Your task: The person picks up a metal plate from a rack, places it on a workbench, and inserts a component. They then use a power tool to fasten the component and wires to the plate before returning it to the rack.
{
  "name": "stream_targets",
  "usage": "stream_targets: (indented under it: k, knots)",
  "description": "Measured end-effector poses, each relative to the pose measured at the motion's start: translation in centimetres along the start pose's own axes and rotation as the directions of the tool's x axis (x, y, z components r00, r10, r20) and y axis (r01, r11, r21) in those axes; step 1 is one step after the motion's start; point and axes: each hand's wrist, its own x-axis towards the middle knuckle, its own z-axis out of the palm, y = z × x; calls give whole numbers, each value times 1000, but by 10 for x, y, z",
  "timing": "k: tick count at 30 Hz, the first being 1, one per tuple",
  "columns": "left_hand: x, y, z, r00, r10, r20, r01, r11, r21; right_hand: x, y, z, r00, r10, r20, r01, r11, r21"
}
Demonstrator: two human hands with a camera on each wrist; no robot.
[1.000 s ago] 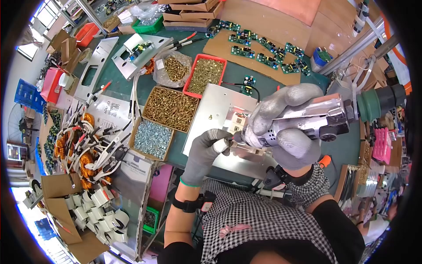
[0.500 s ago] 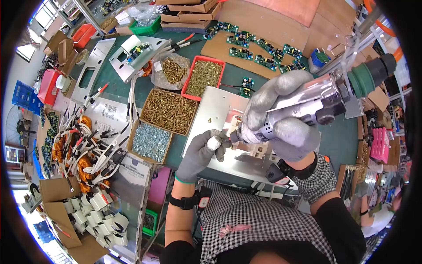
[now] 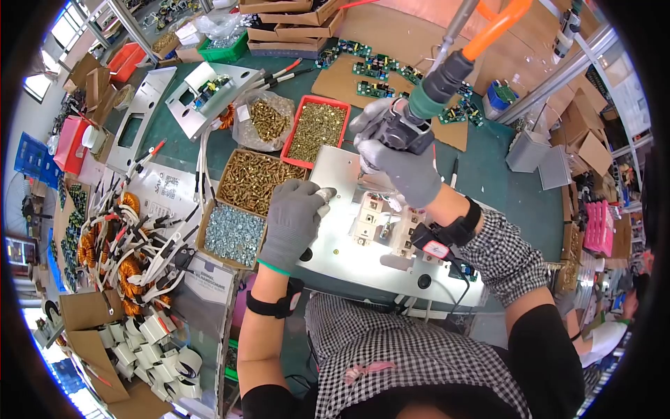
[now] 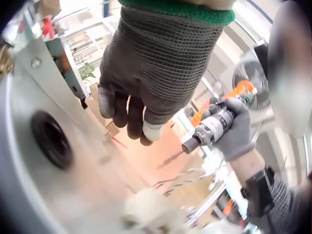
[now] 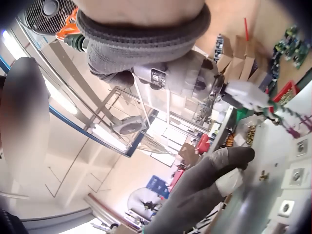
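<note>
My gloved right hand [image 3: 401, 167] grips a power screwdriver [image 3: 405, 133], an orange hose rising from its top end. In the left wrist view the screwdriver's nose [image 4: 191, 145] shows, with a thin bit projecting. The tool stands over the far part of a silver metal plate [image 3: 377, 272]. White terminal blocks [image 3: 364, 227] sit on this plate. My gloved left hand [image 3: 289, 220] hovers at the plate's left edge, fingers bent, a white wrap [image 4: 152, 130] on one fingertip. I cannot tell whether it holds anything. A small brass screw [image 3: 336, 251] is on the plate near it.
Left of the plate are a carton of brass screws [image 3: 255, 183], a carton of silver nuts [image 3: 234, 234] and a red tray [image 3: 285, 150] of small brass parts. Green circuit boards [image 3: 373, 89] lie on cardboard behind. Wired orange coils [image 3: 129, 269] crowd the left.
The screwdriver has swung from lying nearly level, its nose beside my left hand, to a steeper stance farther back. My left hand has moved left, away from the nose.
</note>
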Motion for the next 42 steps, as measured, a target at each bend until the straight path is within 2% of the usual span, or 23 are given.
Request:
stream_targets:
  k: [4, 7, 8, 10, 11, 12, 13, 14, 15, 17, 19, 22, 23, 25, 26, 27, 28, 29, 30, 32, 33, 37, 42]
  knots:
    - [3, 0, 5, 998, 4, -57, -3, 1000, 14, 1, -2, 8, 986, 133, -97, -134, 991, -9]
    - [6, 1, 6, 997, -14, -78, 15, 1000, 8, -6, 0, 11, 990, 91, -107, -100, 991, -85]
    - [7, 1, 6, 997, -21, -76, 22, 1000, 7, -5, 3, 11, 994, 66, -86, -71, 996, -60]
    - [7, 3, 7, 983, -111, -147, 97, 990, -99, -3, 9, 11, 999, 15, -44, -16, 1000, -5]
    - [5, 5, 8, 974, -153, -168, 127, 980, -155, -2, 10, 10, 998, 48, -46, -48, 999, -8]
    - [5, 9, 8, 945, -305, -122, 235, 887, -397, 0, 6, 7, 998, 60, -11, -60, 998, 19]
    - [6, 13, 7, 898, -437, -47, 322, 727, -607, 2, 3, 3, 997, 73, 25, -74, 996, 46]
    - [6, 17, 4, 840, -539, 61, 385, 512, -768, 4, 0, 0, 995, 86, 60, -90, 993, 71]
    - [8, 21, -2, 823, -555, 123, 416, 441, -795, 4, 3, 7, 997, 80, -17, -78, 993, 93]
    - [7, 31, -8, 821, -556, 126, 385, 378, -842, 3, 17, 6, 992, 48, -114, -42, 998, 48]
    - [6, 34, -4, 833, -538, 128, 345, 325, -881, 6, 18, -3, 1000, 2, -3, -2, 1000, 24]
    - [6, 50, -13, 799, -564, 207, 349, 156, -924, 3, 7, -7, 989, -148, 8, 147, 985, 86]
    - [3, 53, -13, 788, -579, 208, 360, 159, -920, -5, -27, -6, 994, -107, -8, 108, 992, 64]
    - [-8, 57, -18, 745, -607, 277, 401, 76, -913, -20, -61, -22, 996, -90, 23, 86, 986, 145]
    - [-11, 57, -22, 724, -615, 311, 417, 32, -908, -29, -70, -31, 997, -82, -12, 83, 988, 133]
    - [-14, 58, -27, 672, -637, 377, 480, -13, -877, -38, -78, -40, 996, -74, -47, 79, 989, 121]
    - [-25, 51, -19, 731, -584, 354, 359, -113, -927, -47, -86, -49, 994, -66, -82, 75, 991, 109]
    - [-30, 49, -16, 724, -589, 360, 347, -140, -927, -62, -58, -76, 984, -117, -132, 112, 993, -41]
    - [-33, 49, -12, 716, -595, 365, 336, -166, -927, -67, -56, -82, 981, -112, -155, 104, 993, -64]
    - [-32, 52, 0, 761, -552, 340, 279, -195, -940, -76, -51, -93, 974, -104, -201, 83, 991, -108]
    - [-30, 55, 5, 779, -535, 326, 253, -208, -945, -76, -44, -97, 972, -141, -188, 125, 988, -94]
    - [-26, 64, 12, 788, -491, 372, 249, -298, -921, -85, -34, -104, 970, -74, -231, 75, 997, -7]
    - [-30, 74, 12, 793, -485, 369, 248, -296, -922, -83, -40, -94, 954, 78, -290, -67, 997, 48]
